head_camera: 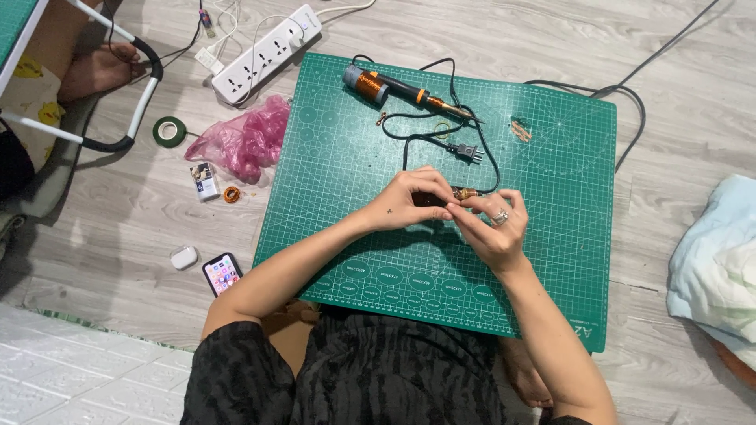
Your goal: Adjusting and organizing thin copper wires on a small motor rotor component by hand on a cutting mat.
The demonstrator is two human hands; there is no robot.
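Over a green cutting mat (346,157), my left hand (411,201) and my right hand (492,228) meet around a small dark part with a brass-coloured tip (465,193). Both hands pinch it, left on its dark body, right fingers at the tip end. A black cord (488,153) runs from it to a two-pin plug (467,150) lying on the mat. Farther back lie a soldering iron (417,94) and a spool of copper wire (366,84).
A white power strip (264,55), pink plastic bag (244,142), green tape roll (168,131), small card, earbud case (183,257) and phone (222,273) lie on the wood floor at left. A pale cloth (717,267) sits at right. Another person's foot (98,71) is at top left.
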